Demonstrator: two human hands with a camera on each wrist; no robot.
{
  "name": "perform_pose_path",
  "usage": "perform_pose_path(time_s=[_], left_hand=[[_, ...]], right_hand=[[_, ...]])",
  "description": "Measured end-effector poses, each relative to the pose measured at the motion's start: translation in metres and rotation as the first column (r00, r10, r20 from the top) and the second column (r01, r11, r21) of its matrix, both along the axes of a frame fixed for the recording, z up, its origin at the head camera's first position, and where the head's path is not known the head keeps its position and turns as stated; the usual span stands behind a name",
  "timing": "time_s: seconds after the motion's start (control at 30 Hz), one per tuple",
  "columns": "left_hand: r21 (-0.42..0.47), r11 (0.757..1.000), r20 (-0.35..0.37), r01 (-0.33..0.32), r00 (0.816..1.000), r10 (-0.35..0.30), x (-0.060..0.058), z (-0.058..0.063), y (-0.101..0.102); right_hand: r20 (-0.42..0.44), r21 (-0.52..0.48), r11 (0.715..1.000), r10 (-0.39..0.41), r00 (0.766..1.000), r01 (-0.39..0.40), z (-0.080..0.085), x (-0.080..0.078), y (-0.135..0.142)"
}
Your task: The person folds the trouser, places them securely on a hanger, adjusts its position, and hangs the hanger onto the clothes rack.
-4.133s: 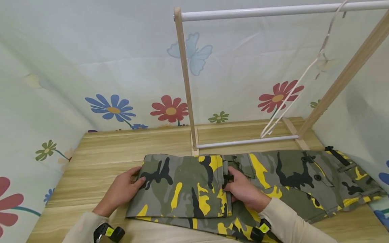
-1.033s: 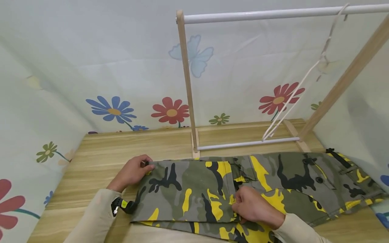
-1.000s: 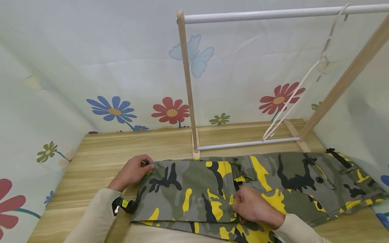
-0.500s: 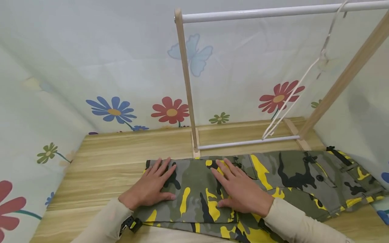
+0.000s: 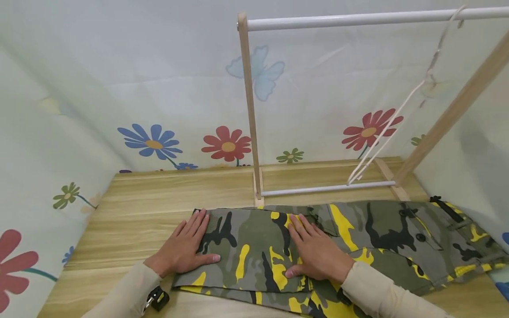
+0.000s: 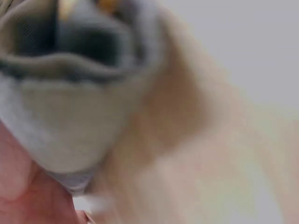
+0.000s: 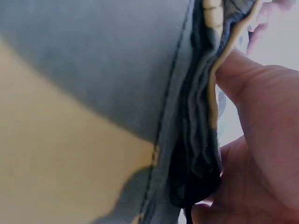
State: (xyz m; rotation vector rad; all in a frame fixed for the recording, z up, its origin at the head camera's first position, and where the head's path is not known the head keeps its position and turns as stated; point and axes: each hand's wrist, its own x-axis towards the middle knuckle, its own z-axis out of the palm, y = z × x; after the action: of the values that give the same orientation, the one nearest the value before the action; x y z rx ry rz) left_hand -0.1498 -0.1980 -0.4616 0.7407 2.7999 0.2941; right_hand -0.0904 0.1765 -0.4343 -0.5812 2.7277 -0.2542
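Observation:
Camouflage trousers [image 5: 397,229] in grey, green, black and yellow lie lengthwise on the wooden table, with the waistband at the right. Their leg end is folded back over itself at the left. My left hand [image 5: 180,249] rests on the left part of this folded section, fingers straight and close together. My right hand [image 5: 318,251] lies on its right end by the hem, fingers straight and thumb out to the side. In the left wrist view the rolled fold of cloth [image 6: 70,112] is blurred; in the right wrist view the stacked hem layers [image 7: 198,107] show beside my hand.
Behind the trousers stands a rack with wooden posts [image 5: 250,110] and a white top rail [image 5: 338,20]. A white hanger [image 5: 401,108] hangs at its right side. The wooden table [image 5: 151,194] meets flower-printed walls at the back and sides.
A second ago both hands were at the fold's edges, the left pinching the far corner. They have since flattened onto the cloth; in the last half second the left slid slightly left, fingers drawing together.

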Motion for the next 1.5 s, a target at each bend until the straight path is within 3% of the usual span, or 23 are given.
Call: perform_pose_path(time_s=[0.1, 0.27, 0.47, 0.67, 0.8, 0.9, 1.0, 1.07, 1.2, 1.5], left_hand=[[-0.037, 0.999, -0.06, 0.007, 0.998, -0.009, 0.003, -0.004, -0.001], [0.005, 0.996, -0.112, 0.093, 0.989, -0.092, 0.011, -0.01, 0.001], [-0.005, 0.992, -0.092, 0.128, 0.987, -0.128, 0.015, -0.015, -0.015], [-0.088, 0.991, -0.042, 0.103, 0.993, -0.107, 0.008, -0.004, -0.029], [-0.098, 0.985, -0.067, 0.142, 0.987, -0.149, 0.006, 0.008, -0.011], [-0.092, 0.967, -0.063, 0.237, 0.968, -0.243, 0.007, 0.016, 0.015], [-0.088, 0.937, 0.019, 0.337, 0.942, -0.336, 0.009, 0.02, 0.04], [-0.09, 0.927, 0.082, 0.364, 0.931, -0.357, 0.009, 0.019, 0.05], [-0.106, 0.94, 0.164, 0.324, 0.938, -0.305, 0.007, 0.018, 0.047], [-0.052, 0.964, 0.121, 0.259, 0.96, -0.251, 0.005, 0.022, 0.005]], right_hand=[[0.0, 0.002, 1.0, -0.005, 1.0, 0.005, -0.002, 0.0, -0.001], [0.031, 0.009, 1.0, -0.003, 1.0, 0.003, -0.006, 0.0, -0.005], [0.029, 0.006, 1.0, 0.003, 1.0, -0.003, -0.01, -0.001, -0.007], [0.024, 0.026, 1.0, -0.011, 1.0, 0.01, -0.009, -0.001, -0.003], [0.016, 0.045, 0.999, 0.002, 1.0, -0.003, 0.003, -0.001, -0.011], [-0.03, 0.05, 0.995, 0.091, 0.995, -0.09, 0.013, -0.003, -0.029], [-0.057, 0.067, 0.974, 0.219, 0.974, -0.215, 0.014, -0.007, -0.053], [-0.047, 0.085, 0.96, 0.273, 0.961, -0.268, 0.009, -0.009, -0.064], [-0.009, 0.114, 0.955, 0.278, 0.961, -0.275, -0.001, -0.007, -0.065], [0.032, 0.059, 0.983, 0.17, 0.985, -0.172, 0.003, 0.008, -0.014]])
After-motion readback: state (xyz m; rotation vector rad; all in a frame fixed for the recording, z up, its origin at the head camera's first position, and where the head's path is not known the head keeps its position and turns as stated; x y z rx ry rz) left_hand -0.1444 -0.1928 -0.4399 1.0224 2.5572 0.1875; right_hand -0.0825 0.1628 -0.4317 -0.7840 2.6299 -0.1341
